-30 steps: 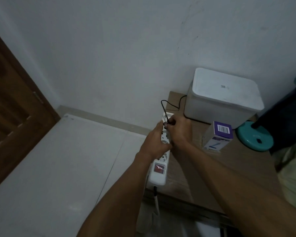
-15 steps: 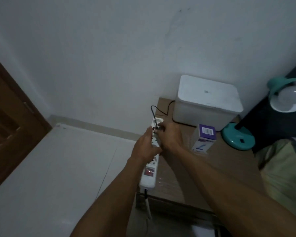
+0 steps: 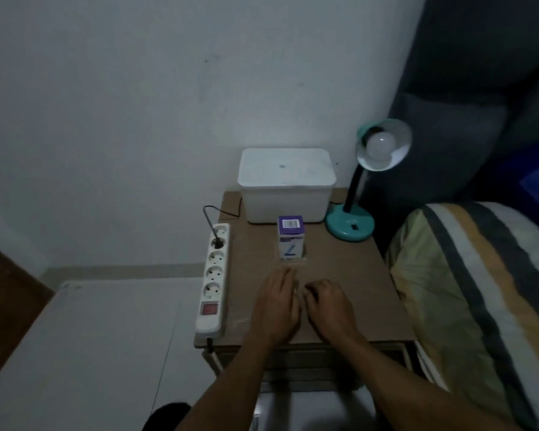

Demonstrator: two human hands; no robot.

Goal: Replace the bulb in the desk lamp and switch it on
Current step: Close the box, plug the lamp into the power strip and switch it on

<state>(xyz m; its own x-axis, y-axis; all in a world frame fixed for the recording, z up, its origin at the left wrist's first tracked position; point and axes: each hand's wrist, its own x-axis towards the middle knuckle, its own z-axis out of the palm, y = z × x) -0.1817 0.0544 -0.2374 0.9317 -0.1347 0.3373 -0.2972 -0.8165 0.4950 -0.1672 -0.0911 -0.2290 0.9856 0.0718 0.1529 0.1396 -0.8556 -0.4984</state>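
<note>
A teal desk lamp (image 3: 350, 227) stands at the back right of the brown bedside table (image 3: 339, 275). A white bulb (image 3: 381, 145) sits in its shade, unlit. The lamp's black plug (image 3: 217, 243) is in the second socket of a white power strip (image 3: 213, 278) along the table's left edge. A purple and white bulb box (image 3: 290, 237) stands upright mid-table. My left hand (image 3: 277, 306) and my right hand (image 3: 329, 307) rest flat side by side on the table, in front of the box, holding nothing.
A white lidded plastic box (image 3: 285, 185) sits at the back of the table against the wall. A striped pillow (image 3: 479, 290) and a dark headboard (image 3: 479, 88) lie to the right. The strip's red switch (image 3: 209, 308) is near its front end. White floor is on the left.
Both hands have left the power strip and moved right onto the table top. The plug stays in its socket. The view has swung right, showing the whole lamp.
</note>
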